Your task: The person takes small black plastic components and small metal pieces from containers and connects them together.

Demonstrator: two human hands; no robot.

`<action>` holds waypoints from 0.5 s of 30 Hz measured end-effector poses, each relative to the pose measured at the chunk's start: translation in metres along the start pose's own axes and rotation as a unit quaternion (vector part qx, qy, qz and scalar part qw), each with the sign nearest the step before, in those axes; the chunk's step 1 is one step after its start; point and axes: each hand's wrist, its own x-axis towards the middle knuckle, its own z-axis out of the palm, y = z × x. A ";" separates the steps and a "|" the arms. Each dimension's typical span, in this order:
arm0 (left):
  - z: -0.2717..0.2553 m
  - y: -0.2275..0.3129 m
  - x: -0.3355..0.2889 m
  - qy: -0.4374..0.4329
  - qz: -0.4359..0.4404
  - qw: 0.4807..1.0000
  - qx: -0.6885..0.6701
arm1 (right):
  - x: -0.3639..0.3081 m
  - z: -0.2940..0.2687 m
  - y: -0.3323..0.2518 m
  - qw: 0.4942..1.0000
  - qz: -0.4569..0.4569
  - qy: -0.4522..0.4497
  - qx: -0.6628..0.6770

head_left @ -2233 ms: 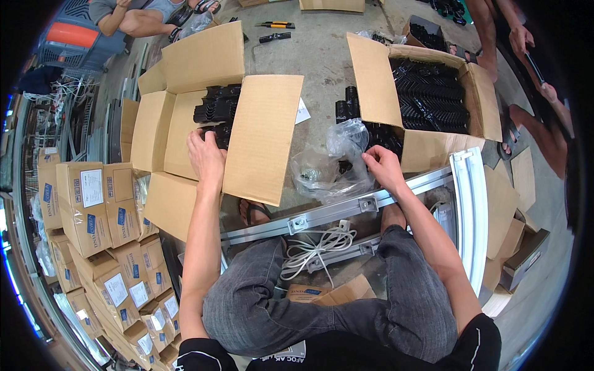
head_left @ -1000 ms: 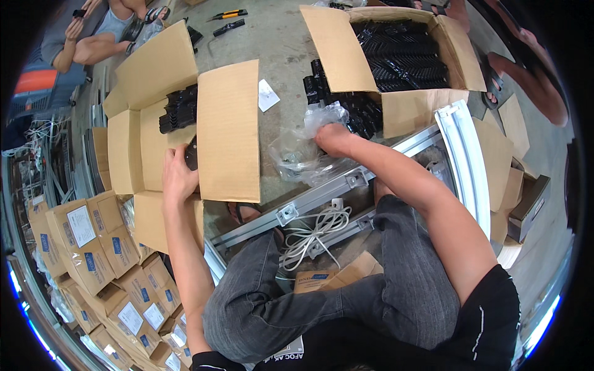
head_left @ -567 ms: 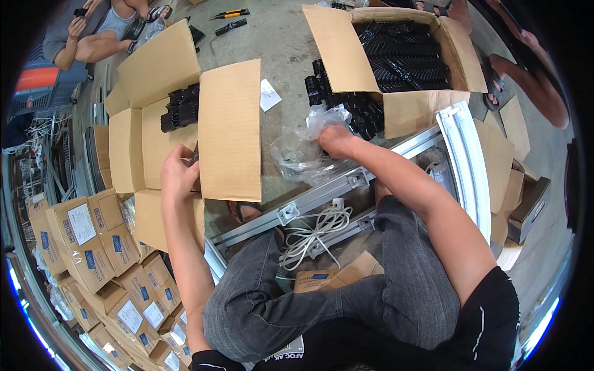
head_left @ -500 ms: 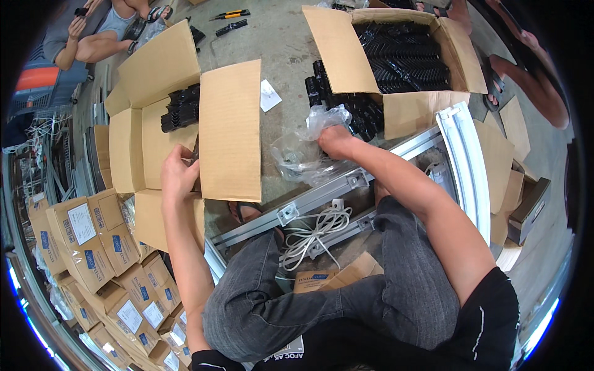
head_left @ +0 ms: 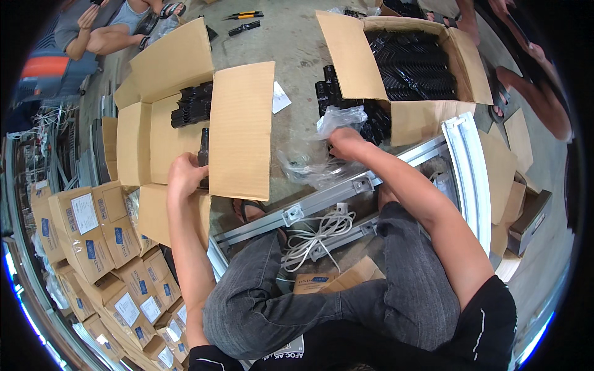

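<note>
Pinching the slim black part (head_left: 204,144) lightly with my left hand (head_left: 187,176) should steady it; from here I cannot tell whether my right hand (head_left: 348,143) grips the crumpled clear plastic bag (head_left: 339,120).

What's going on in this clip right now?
A seated person works between two open cartons. The left hand is on a black part inside the left carton, with a small black stack farther back. The right hand holds a clear plastic bag beside loose black parts. The right carton contains rows of black pieces.
</note>
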 end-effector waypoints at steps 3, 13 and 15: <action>0.001 -0.004 0.002 0.002 0.007 1.000 -0.024 | 0.002 0.000 0.004 1.000 0.021 0.011 0.019; 0.007 -0.014 0.005 0.010 0.035 0.988 -0.153 | 0.005 -0.007 0.013 0.989 0.020 0.016 0.143; 0.005 -0.006 0.002 0.008 0.015 0.984 -0.179 | 0.005 -0.009 0.016 0.976 0.032 0.036 0.213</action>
